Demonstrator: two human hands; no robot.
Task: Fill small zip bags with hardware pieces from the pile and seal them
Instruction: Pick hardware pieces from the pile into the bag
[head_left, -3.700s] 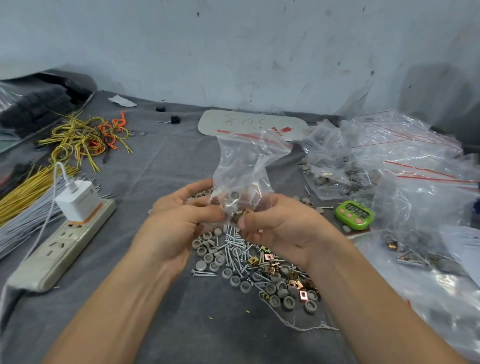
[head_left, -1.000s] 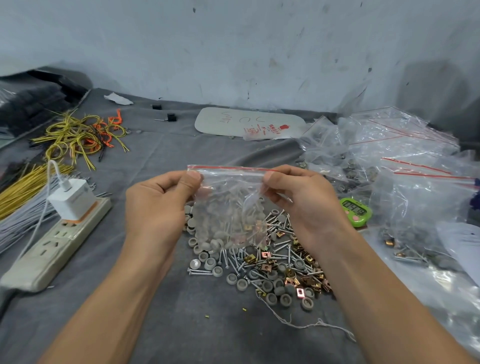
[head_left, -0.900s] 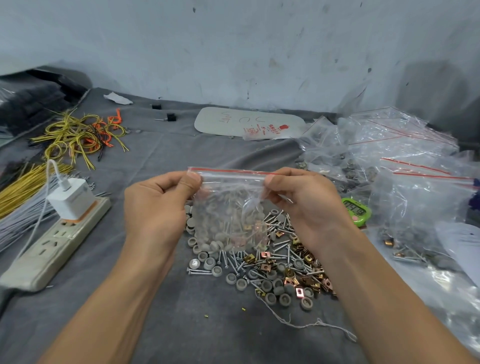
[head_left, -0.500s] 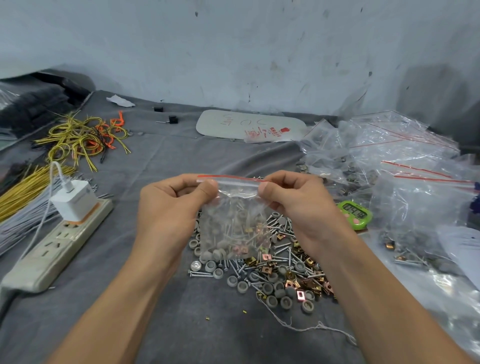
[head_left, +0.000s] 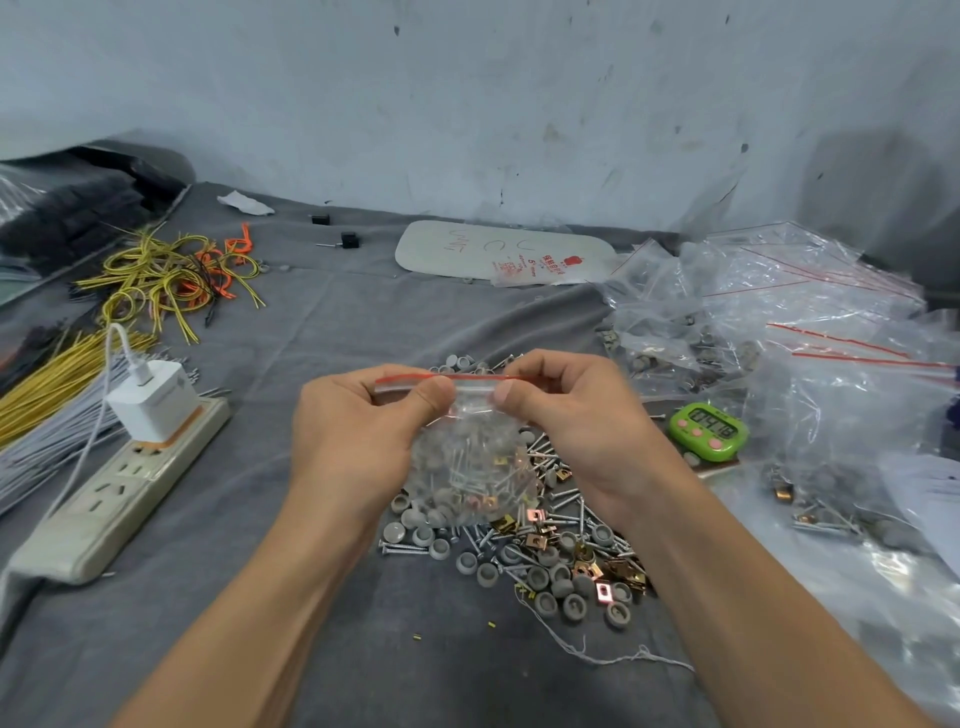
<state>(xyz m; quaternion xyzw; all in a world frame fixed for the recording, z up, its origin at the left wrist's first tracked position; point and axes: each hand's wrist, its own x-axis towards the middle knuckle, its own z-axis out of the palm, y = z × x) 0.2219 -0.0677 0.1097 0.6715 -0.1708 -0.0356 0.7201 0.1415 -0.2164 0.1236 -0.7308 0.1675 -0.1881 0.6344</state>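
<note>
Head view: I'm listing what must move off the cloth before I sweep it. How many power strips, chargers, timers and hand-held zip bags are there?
Power strip: 1
White charger: 1
Green timer: 1
Zip bag, pinched by left hand and right hand: 1
Total: 4

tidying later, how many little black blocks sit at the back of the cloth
2. One black block near the far edge of the cloth; the second black block nearer, right of it. Others may be hidden.
</note>
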